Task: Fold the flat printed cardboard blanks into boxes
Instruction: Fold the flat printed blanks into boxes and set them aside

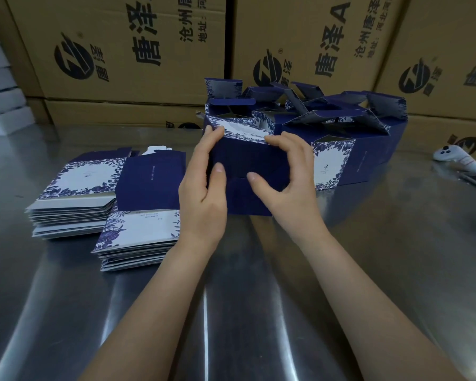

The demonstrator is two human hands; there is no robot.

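The left hand [204, 185] and right hand [285, 177] pinch the half-formed box [248, 160], thumbs on its near face, low over the desk [368, 243]. Uneven squeezing could crease a panel, and the bottom flap, seemingly untucked, may spring open.

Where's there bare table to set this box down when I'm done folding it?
Bare steel table right of your right hand, nearer than the white controller, and all along the near edge. Crowded: blank stacks at left, folded boxes behind.
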